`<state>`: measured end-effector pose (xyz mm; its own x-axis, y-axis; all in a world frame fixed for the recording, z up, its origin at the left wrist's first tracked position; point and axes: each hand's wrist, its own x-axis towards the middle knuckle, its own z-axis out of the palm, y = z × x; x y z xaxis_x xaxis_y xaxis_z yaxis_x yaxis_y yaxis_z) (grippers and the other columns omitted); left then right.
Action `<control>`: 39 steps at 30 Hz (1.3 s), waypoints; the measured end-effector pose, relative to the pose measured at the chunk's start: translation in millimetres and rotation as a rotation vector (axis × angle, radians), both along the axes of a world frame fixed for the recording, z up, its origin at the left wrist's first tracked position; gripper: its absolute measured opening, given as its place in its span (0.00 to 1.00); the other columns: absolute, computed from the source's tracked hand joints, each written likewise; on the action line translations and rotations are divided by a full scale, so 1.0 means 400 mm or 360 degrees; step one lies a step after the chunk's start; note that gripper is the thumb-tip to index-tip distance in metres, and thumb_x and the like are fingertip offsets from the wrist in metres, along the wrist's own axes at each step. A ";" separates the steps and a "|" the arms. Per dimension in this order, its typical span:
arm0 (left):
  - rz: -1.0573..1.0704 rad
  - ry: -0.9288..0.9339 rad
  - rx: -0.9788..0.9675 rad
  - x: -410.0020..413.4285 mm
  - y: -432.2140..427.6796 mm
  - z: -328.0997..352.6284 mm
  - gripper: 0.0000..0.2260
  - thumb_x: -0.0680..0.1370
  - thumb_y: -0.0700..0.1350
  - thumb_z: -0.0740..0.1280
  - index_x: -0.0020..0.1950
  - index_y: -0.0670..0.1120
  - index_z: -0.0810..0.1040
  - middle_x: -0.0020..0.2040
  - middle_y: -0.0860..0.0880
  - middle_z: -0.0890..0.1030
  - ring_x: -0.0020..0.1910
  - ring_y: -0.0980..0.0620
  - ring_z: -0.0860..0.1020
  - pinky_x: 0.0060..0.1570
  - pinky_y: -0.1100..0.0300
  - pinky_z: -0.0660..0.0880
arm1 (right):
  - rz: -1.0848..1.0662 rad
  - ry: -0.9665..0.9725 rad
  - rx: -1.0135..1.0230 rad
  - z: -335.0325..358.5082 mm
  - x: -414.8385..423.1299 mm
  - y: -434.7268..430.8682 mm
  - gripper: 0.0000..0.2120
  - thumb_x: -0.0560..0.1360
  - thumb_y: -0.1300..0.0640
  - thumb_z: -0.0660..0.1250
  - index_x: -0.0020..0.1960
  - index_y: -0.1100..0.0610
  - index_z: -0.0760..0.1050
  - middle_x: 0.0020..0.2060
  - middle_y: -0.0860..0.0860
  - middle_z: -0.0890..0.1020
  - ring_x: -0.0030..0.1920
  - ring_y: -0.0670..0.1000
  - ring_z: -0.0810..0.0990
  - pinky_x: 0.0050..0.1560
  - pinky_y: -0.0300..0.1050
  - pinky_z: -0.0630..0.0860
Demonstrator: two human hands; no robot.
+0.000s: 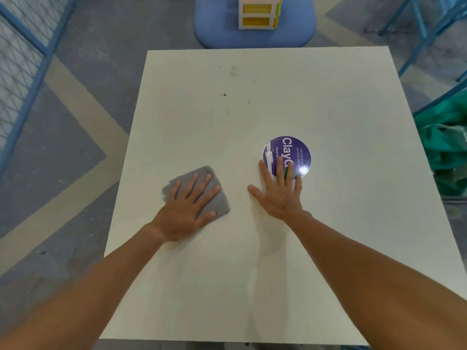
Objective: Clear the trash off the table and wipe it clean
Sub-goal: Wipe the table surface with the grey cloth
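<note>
1. Pressing down on a grey square wiping cloth (220, 203), the left hand (188, 210) lies flat with its fingers straight and spread apart; the cloth sits in the lower-left part of the white square laminate table top (328, 97).
2. The right hand (280, 195) lies palm-down at centre frame, fingers straight and slightly apart, gripping nothing. Its fingertips overlap the near edge of a round purple glossy sticker with white lettering (290, 150), which lies flat on the surface to the right of centre.
3. Surface condition: a cluster of small reddish-brown spots (224, 94) lies in the upper centre of the table top, with a few finer specks to its right. A faint grey smudge (233, 71) lies above them, near the far edge. The cloth is well apart from both marks.
4. Beyond the far edge, at top centre, stands a blue padded seat (217, 26) carrying a small white-framed drawer stack with pink and yellow trays (259, 12).
5. Upper left of the frame: a blue metal frame with wire mesh panels (22, 59).
6. Upper right: further blue metal framing (424, 21).
7. Right edge: a crumpled green bag or cloth (444, 152); which one cannot be told.
8. The grey-blue floor with broad beige stripes (75, 147) surrounds the table on the left side.
</note>
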<state>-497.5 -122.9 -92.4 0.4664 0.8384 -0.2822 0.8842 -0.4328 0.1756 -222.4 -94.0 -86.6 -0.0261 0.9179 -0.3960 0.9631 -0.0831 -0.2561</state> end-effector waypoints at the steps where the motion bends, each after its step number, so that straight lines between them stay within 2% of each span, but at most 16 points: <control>1: 0.0150 -0.0002 -0.0019 -0.034 0.025 0.001 0.29 0.78 0.67 0.39 0.78 0.61 0.37 0.79 0.56 0.34 0.78 0.52 0.34 0.75 0.41 0.37 | 0.0019 0.0002 -0.0005 0.000 -0.001 -0.018 0.34 0.79 0.33 0.47 0.79 0.42 0.37 0.78 0.53 0.35 0.77 0.59 0.32 0.74 0.62 0.38; 3: 0.0614 0.0019 -0.0098 -0.099 0.086 0.000 0.30 0.79 0.68 0.40 0.78 0.61 0.36 0.79 0.56 0.33 0.78 0.51 0.35 0.74 0.42 0.36 | 0.0019 0.0005 0.0014 0.000 -0.004 -0.046 0.33 0.80 0.34 0.47 0.79 0.43 0.37 0.78 0.53 0.36 0.77 0.59 0.34 0.75 0.62 0.40; 5: 0.0923 0.0084 -0.0182 -0.139 0.145 0.005 0.29 0.81 0.65 0.44 0.78 0.60 0.35 0.79 0.54 0.34 0.79 0.47 0.36 0.74 0.39 0.38 | -0.0032 0.0008 0.0056 0.000 -0.012 -0.059 0.33 0.80 0.35 0.48 0.79 0.43 0.39 0.79 0.52 0.38 0.78 0.59 0.35 0.75 0.61 0.41; 9: 0.1083 0.0031 -0.0269 -0.112 0.223 0.005 0.29 0.82 0.64 0.44 0.79 0.58 0.35 0.79 0.50 0.33 0.78 0.43 0.33 0.73 0.36 0.37 | -0.0321 0.0053 0.0119 -0.008 -0.074 -0.052 0.30 0.80 0.37 0.50 0.79 0.43 0.46 0.79 0.51 0.42 0.78 0.57 0.37 0.75 0.61 0.42; 11: 0.0882 -0.0027 -0.0224 -0.072 0.225 -0.005 0.29 0.82 0.64 0.43 0.79 0.58 0.35 0.79 0.50 0.33 0.78 0.43 0.34 0.73 0.35 0.36 | -0.0518 0.0069 0.0191 -0.017 -0.123 -0.046 0.29 0.81 0.38 0.51 0.78 0.44 0.50 0.80 0.52 0.44 0.78 0.58 0.38 0.75 0.61 0.42; 14: 0.0239 -0.0016 -0.0070 -0.036 0.167 -0.015 0.30 0.79 0.65 0.40 0.79 0.57 0.37 0.80 0.50 0.36 0.79 0.45 0.36 0.73 0.38 0.35 | -0.0841 0.0087 0.0344 -0.023 -0.195 -0.031 0.26 0.81 0.42 0.52 0.77 0.46 0.56 0.80 0.52 0.49 0.79 0.58 0.42 0.76 0.59 0.45; 16: -0.0173 -0.0023 -0.0036 -0.066 0.150 -0.015 0.30 0.80 0.65 0.41 0.80 0.57 0.42 0.81 0.51 0.39 0.79 0.47 0.37 0.74 0.39 0.37 | -0.1019 0.0106 0.0410 -0.022 -0.232 -0.013 0.25 0.81 0.44 0.54 0.77 0.47 0.58 0.79 0.52 0.51 0.79 0.58 0.44 0.76 0.58 0.46; 18: -0.0353 -0.0074 -0.0025 -0.128 0.178 -0.009 0.29 0.80 0.65 0.43 0.80 0.58 0.44 0.81 0.53 0.40 0.79 0.49 0.37 0.74 0.40 0.38 | -0.1083 0.0100 0.0410 -0.020 -0.261 0.009 0.26 0.80 0.42 0.55 0.77 0.46 0.58 0.79 0.52 0.51 0.79 0.59 0.43 0.77 0.58 0.45; 20: -0.0242 -0.0118 -0.0052 -0.190 0.240 -0.009 0.29 0.81 0.66 0.44 0.80 0.60 0.42 0.80 0.55 0.37 0.78 0.51 0.35 0.74 0.41 0.36 | -0.1053 0.0101 0.0345 -0.017 -0.283 0.035 0.29 0.80 0.39 0.54 0.78 0.45 0.54 0.80 0.53 0.48 0.79 0.59 0.41 0.76 0.58 0.43; 22: 0.0037 -0.0104 -0.0105 -0.232 0.323 -0.014 0.29 0.81 0.66 0.45 0.79 0.61 0.40 0.79 0.57 0.34 0.78 0.51 0.33 0.74 0.42 0.34 | -0.0990 0.0115 0.0261 -0.016 -0.300 0.061 0.32 0.79 0.36 0.53 0.79 0.44 0.49 0.80 0.53 0.44 0.78 0.60 0.38 0.76 0.58 0.40; 25: 0.0401 -0.0022 -0.0155 -0.253 0.441 -0.013 0.29 0.81 0.66 0.44 0.79 0.61 0.38 0.79 0.55 0.33 0.78 0.47 0.33 0.73 0.40 0.35 | -0.0878 0.0116 0.0197 -0.018 -0.325 0.093 0.34 0.79 0.34 0.52 0.80 0.44 0.45 0.79 0.53 0.41 0.78 0.60 0.34 0.75 0.58 0.37; 28: 0.0531 -0.0029 -0.0187 -0.223 0.502 -0.009 0.29 0.81 0.65 0.44 0.79 0.59 0.37 0.79 0.51 0.33 0.78 0.44 0.33 0.73 0.36 0.36 | -0.0875 0.0081 0.0197 -0.024 -0.340 0.108 0.33 0.79 0.33 0.50 0.79 0.42 0.44 0.79 0.52 0.41 0.78 0.58 0.34 0.75 0.58 0.37; 30: 0.0345 -0.0065 -0.0143 -0.191 0.480 -0.012 0.29 0.82 0.64 0.44 0.79 0.58 0.37 0.79 0.51 0.33 0.78 0.43 0.33 0.72 0.36 0.35 | -0.0864 0.0010 0.0250 -0.030 -0.337 0.104 0.31 0.80 0.34 0.48 0.79 0.41 0.45 0.80 0.51 0.42 0.78 0.58 0.36 0.76 0.57 0.38; 35: -0.0543 -0.0095 -0.0048 -0.205 0.396 -0.015 0.30 0.79 0.66 0.41 0.80 0.59 0.41 0.80 0.53 0.36 0.78 0.48 0.34 0.74 0.38 0.37 | -0.0818 -0.0077 0.0273 -0.034 -0.328 0.102 0.28 0.82 0.38 0.44 0.79 0.41 0.42 0.80 0.51 0.42 0.79 0.57 0.38 0.77 0.56 0.40; 37: -0.0606 -0.0118 -0.0071 -0.227 0.443 -0.017 0.30 0.79 0.67 0.42 0.80 0.61 0.42 0.80 0.55 0.37 0.78 0.50 0.34 0.74 0.38 0.38 | -0.0833 -0.0066 0.0232 -0.035 -0.327 0.104 0.28 0.82 0.37 0.43 0.79 0.41 0.40 0.79 0.50 0.40 0.78 0.56 0.36 0.77 0.56 0.38; 39: -0.0347 -0.0129 -0.0068 -0.241 0.504 -0.021 0.30 0.79 0.68 0.43 0.79 0.62 0.41 0.80 0.56 0.37 0.78 0.50 0.35 0.74 0.40 0.36 | -0.0826 -0.0031 0.0156 -0.033 -0.321 0.107 0.28 0.81 0.37 0.42 0.78 0.40 0.38 0.79 0.49 0.37 0.78 0.55 0.33 0.75 0.58 0.34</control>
<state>-594.0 78.7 -100.9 0.6578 0.7034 -0.2693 0.7528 -0.6027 0.2647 -350.7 -51.4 -99.6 0.4480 0.8408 -0.3037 0.8064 -0.5268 -0.2687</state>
